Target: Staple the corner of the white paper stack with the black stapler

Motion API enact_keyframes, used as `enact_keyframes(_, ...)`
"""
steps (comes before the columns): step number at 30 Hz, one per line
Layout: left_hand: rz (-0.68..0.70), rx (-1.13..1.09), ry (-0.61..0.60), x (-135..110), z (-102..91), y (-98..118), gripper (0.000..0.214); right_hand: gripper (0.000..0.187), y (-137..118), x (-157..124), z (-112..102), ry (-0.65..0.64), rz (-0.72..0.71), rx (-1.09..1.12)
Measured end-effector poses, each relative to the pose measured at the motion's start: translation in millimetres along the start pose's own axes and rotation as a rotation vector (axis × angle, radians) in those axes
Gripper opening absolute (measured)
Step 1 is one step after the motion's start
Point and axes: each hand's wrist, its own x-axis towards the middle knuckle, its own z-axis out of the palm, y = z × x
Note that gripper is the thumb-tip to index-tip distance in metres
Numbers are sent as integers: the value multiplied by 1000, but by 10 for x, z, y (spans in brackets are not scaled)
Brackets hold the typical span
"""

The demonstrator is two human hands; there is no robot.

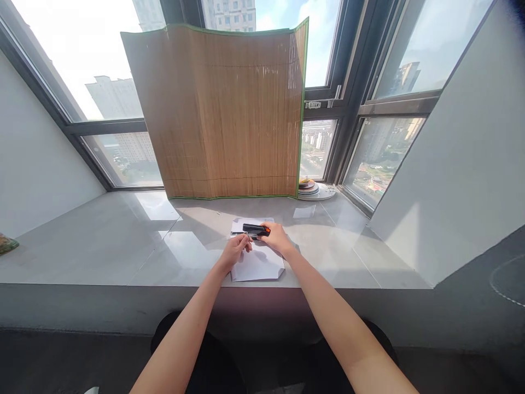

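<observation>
Two: left hand (234, 250), right hand (278, 238) on stapler (255, 229) | paper (258, 265) at sill (102, 241) front edge

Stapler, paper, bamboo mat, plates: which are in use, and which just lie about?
In use: black stapler in the right hand, left hand close beside; white paper beneath.
Lying about: bamboo mat at the window; stacked plates beside it; green object far left.

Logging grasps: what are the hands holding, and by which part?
The right hand grips the stapler by its orange end. The left hand touches its other end, above the paper; whether it grips is unclear.
</observation>
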Motion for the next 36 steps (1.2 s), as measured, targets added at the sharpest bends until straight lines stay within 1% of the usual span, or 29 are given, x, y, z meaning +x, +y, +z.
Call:
enact_keyframes(1, 0, 11, -2, 2, -2, -2, 53, 33, -27, 4, -12, 37, -33, -36)
enact_keyframes(2, 2, 22, 0, 1, -2, 1, 54, 32, -58, 8, -25, 89, -79, -57)
enact_keyframes(4, 8, 41, 15, -2, 4, 19, 54, 16, -130, 5, -51, 180, -196, -35)
enact_keyframes(5, 6, 51, 20, -5, 9, 32, 55, 9, -168, -3, -63, 185, -260, 5)
enact_keyframes(6, 4, 59, 24, -7, 15, 46, 55, 10, -206, -16, -73, 159, -325, 59)
enact_keyframes(8, 8, 68, 24, -8, 23, 70, 59, 14, -274, -49, -85, 35, -442, 182)
enact_keyframes(10, 31, 68, 19, -7, 26, 83, 65, 15, -323, -79, -82, -106, -521, 259)
enact_keyframes(11, 48, 69, 17, -6, 25, 84, 67, 17, -338, -89, -76, -156, -544, 276)
enact_keyframes(13, 79, 89, 4, -7, 20, 81, 68, 20, -354, -97, -57, -214, -569, 283)
enact_keyframes(14, 89, 105, -2, -9, 18, 78, 68, 22, -355, -96, -48, -221, -579, 277)
enact_keyframes(20, 99, 136, -27, -15, 17, 71, 68, 25, -326, -76, -26, -145, -603, 225)
enact_keyframes(28, 75, 121, -26, -48, 26, 119, 67, 22, -329, -77, -38, -169, -611, 203)
enact_keyframes(32, 78, 125, -39, -63, 32, 140, 67, 22, -353, -83, -57, -194, -584, 222)
enact_keyframes(34, 78, 99, -31, -56, 32, 133, 65, 22, -361, -91, -62, -184, -564, 219)
enact_keyframes(36, 65, 51, -5, -45, 31, 120, 62, 21, -366, -99, -76, -143, -542, 204)
